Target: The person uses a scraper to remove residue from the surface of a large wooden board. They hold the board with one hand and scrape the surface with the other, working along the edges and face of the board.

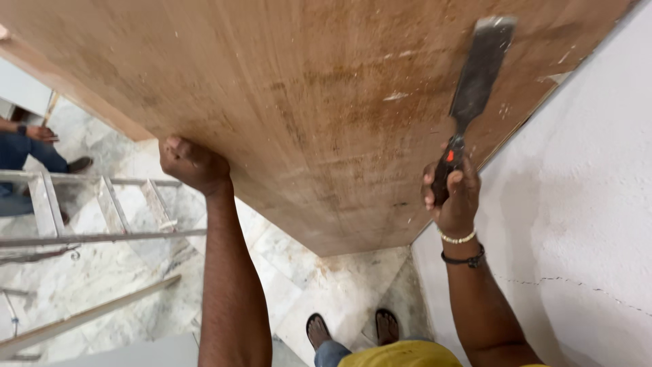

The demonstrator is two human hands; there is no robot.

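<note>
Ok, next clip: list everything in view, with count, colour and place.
wooden panel: one, brown, upright, fills the top
chisel: one, dark blade, black handle with a red mark, against the panel
wall: one, white, cracked, right
floor: pale marble, below
ladder: one, grey metal, left
other person: one, blue trousers, far left
sandals: two, dark, bottom centre
bracelets: two, pale and black, right wrist
left hand: grips the panel's edge
right hand: holds the chisel
</note>
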